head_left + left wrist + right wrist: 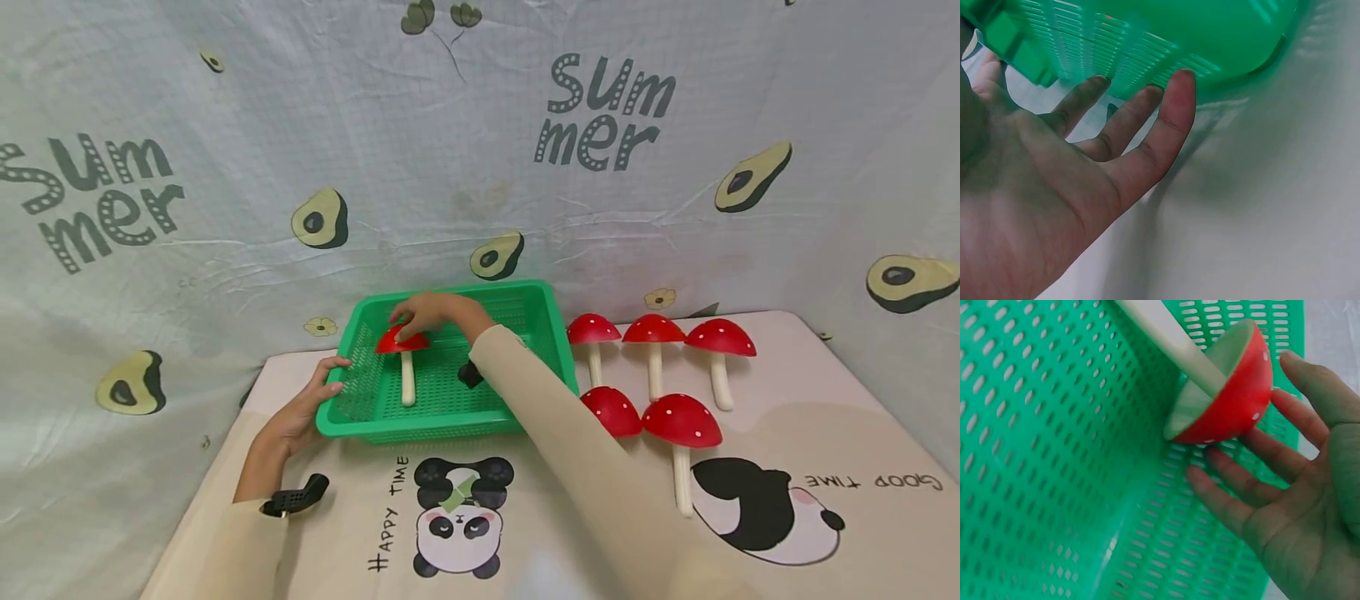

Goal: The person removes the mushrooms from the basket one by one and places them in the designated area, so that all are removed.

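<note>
A red-capped toy mushroom [407,375] with a pale stem lies inside the green plastic basket [442,427], near its left end. My right hand [431,312] is over the cap. In the right wrist view, the fingertips of my right hand [1297,494] are at the red cap [1244,394], the thumb stands off from it, and the fingers are loosely spread. My left hand [300,414] is at the basket's left end, its fingertips by the rim. The left wrist view shows the fingers of my left hand [1085,156] slightly bent against the slotted basket wall [1141,56].
Several more red toy mushrooms [681,421] lie on the table to the right of the basket, the nearest close to its right wall. The tablecloth [337,533] carries panda prints. Behind stands a pale curtain [420,167] with avocado prints, close to the basket's back edge.
</note>
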`<state>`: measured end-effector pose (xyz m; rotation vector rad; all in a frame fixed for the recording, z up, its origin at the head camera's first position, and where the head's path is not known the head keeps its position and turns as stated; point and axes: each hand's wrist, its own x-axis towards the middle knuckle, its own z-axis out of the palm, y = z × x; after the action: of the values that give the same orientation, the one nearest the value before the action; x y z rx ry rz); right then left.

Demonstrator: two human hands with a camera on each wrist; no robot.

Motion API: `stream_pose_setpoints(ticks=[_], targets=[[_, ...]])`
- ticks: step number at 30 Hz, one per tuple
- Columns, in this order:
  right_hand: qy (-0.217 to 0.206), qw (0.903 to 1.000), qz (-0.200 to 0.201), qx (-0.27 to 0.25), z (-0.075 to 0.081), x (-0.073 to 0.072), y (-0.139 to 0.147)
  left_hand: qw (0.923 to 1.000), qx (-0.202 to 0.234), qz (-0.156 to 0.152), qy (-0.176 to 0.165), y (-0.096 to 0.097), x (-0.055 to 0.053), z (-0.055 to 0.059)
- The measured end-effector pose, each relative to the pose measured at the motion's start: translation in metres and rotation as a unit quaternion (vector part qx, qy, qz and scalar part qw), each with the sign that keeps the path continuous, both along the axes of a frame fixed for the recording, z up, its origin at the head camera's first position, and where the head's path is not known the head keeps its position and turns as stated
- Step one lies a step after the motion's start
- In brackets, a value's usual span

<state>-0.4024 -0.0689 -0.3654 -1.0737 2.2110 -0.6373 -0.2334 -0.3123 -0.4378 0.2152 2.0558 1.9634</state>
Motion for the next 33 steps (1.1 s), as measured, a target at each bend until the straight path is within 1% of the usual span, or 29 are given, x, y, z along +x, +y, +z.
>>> stream_pose_setpoints(ticks=[4,6,9,13,15,17,21,22,24,26,27,29,33], targets=[[-0.054,0.998,-0.032,0.01,-0.011,0.003,-0.005,1.0,-0.003,0.003,-0.006,0.001,0.001,0.0],[-0.058,0.9975,-0.039,0.011,-0.016,0.004,-0.006,1.0,-0.003,0.003,-0.006,0.001,0.002,-0.002],[-0.043,0.9983,-0.039,0.005,-0.02,0.006,-0.007,1.0,0.004,-0.004,-0.005,0.0,0.002,-0.002],[-0.016,0.9992,-0.035,0.003,-0.021,0.007,-0.007,0.9999,0.009,-0.011,-0.005,0.0,0.002,-0.002],[-0.001,0.9995,-0.029,0.009,-0.019,0.008,-0.007,0.9999,0.006,-0.011,-0.005,-0.001,0.001,-0.001],[0.005,0.9996,-0.025,0.009,-0.015,0.008,-0.006,1.0,-0.002,-0.008,-0.005,-0.002,0.001,0.0],[-0.002,0.9994,-0.019,-0.027,-0.006,0.01,-0.001,0.9999,-0.017,-0.002,0.001,-0.005,-0.001,0.002],[-0.008,0.9993,-0.018,-0.031,-0.004,0.01,0.0,0.9998,-0.019,0.0,0.003,-0.006,-0.001,0.002],[-0.026,0.9993,-0.014,-0.021,-0.001,0.012,0.002,0.9998,-0.021,0.002,0.006,-0.008,-0.002,0.002],[-0.053,0.9985,-0.007,0.009,-0.001,0.013,0.002,0.9997,-0.021,0.0,0.009,-0.008,-0.003,0.002],[-0.065,0.9975,-0.006,0.024,-0.003,0.014,0.002,0.9998,-0.02,-0.001,0.007,-0.008,-0.003,0.001],[-0.094,0.9949,-0.001,0.038,-0.007,0.015,0.001,0.9998,-0.019,-0.003,0.005,-0.007,-0.004,0.0],[-0.125,0.9918,0.013,0.021,-0.019,0.014,-0.004,0.9997,-0.021,-0.01,0.006,-0.004,-0.004,-0.002]])
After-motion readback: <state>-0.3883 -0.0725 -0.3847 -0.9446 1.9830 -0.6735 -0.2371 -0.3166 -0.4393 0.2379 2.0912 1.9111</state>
